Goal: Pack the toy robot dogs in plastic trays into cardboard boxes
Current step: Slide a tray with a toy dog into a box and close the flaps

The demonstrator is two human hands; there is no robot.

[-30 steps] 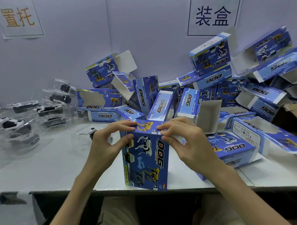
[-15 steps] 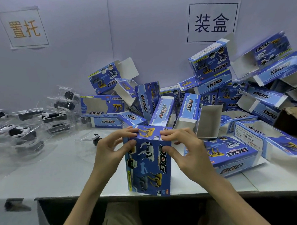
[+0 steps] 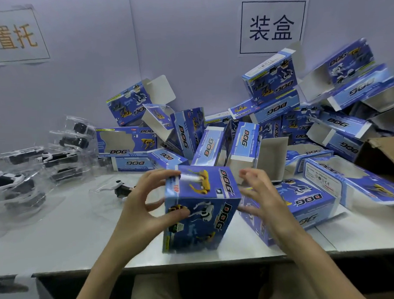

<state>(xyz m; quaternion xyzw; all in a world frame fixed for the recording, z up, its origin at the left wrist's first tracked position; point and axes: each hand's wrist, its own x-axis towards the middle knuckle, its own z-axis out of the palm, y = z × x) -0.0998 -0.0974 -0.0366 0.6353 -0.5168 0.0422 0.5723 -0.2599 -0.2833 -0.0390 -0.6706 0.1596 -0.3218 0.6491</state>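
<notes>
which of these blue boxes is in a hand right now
The box at the table's front edge, gripped by the left hand: upright, top shut. Those heaped behind lie tilted, many with flaps open.

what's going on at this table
A person is boxing toys. Their left hand grips a blue cardboard DOG box standing near the front edge of the white table, its top closed; the right hand is open beside it. Open blue boxes are piled behind, and clear plastic trays holding black-and-white toy robot dogs lie at the left.

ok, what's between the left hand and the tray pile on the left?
A lone trayed dog, beside the left hand gripping the box; head view.
</notes>
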